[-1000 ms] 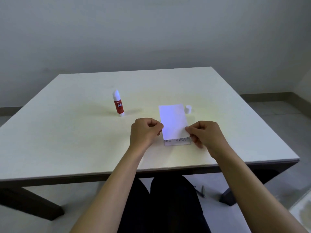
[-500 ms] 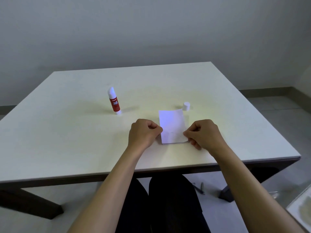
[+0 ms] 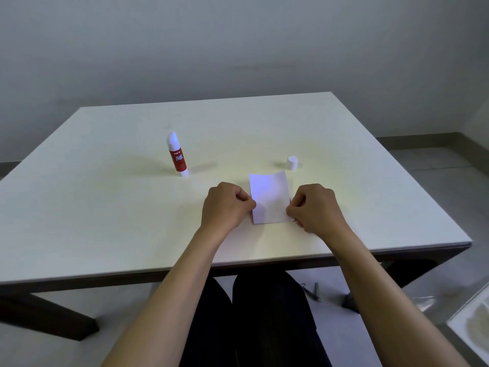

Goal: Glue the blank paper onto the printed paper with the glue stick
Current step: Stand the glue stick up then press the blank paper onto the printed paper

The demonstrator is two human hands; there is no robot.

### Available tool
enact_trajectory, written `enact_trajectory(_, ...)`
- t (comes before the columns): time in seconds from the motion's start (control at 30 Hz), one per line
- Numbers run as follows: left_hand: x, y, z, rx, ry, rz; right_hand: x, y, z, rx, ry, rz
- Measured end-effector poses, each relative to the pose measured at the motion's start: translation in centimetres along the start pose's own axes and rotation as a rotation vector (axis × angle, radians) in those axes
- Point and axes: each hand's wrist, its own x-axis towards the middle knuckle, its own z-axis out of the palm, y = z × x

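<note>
Both forearms reaching forward over the near table (image 3: 105,234) edge, bare, converging toward the middle. Left hand (image 3: 227,205) curled into a loose fist, knuckles up, thumb and forefinger pinched on the left edge of the blank paper (image 3: 270,198) near its lower corner. Right hand (image 3: 315,207) likewise curled, fingertips (image 3: 289,212) pinched on the paper's right edge near the lower corner, wrist angled inward. One blank paper sheet stretched between the two sets of fingers, near edge down at the tabletop, far edge curling upward beyond the fingers. Printed paper beneath: not visible, so cannot tell how the two sheets lie together. One glue stick (image 3: 176,154) standing upright, uncapped, red label, white tip up, well beyond and to the left of the left hand's fingers. One white cap (image 3: 292,163) standing on the table just beyond the paper's far right corner, ahead of the right hand's fingers. Two hands, one visible sheet, one glue stick, one cap. Dark-trousered legs (image 3: 254,327) below the table edge, between the forearms.
</note>
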Motion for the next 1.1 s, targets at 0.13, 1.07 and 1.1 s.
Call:
enact_trajectory(0.13,0.1,0.0,0.3,0.079,0.013,0.056,0.2,0.1,0.2,-0.038,0.019,-0.035)
enact_trajectory(1.07,1.6,-2.0,-1.4,0.537,-0.395,0.341,2.6,1.2,0.9,-0.756,-0.247,-0.315)
enact_trajectory(1.1,1.6,-2.0,-1.4,0.541,-0.395,0.343,3.4,0.9,0.6,-0.788,-0.235,-0.283)
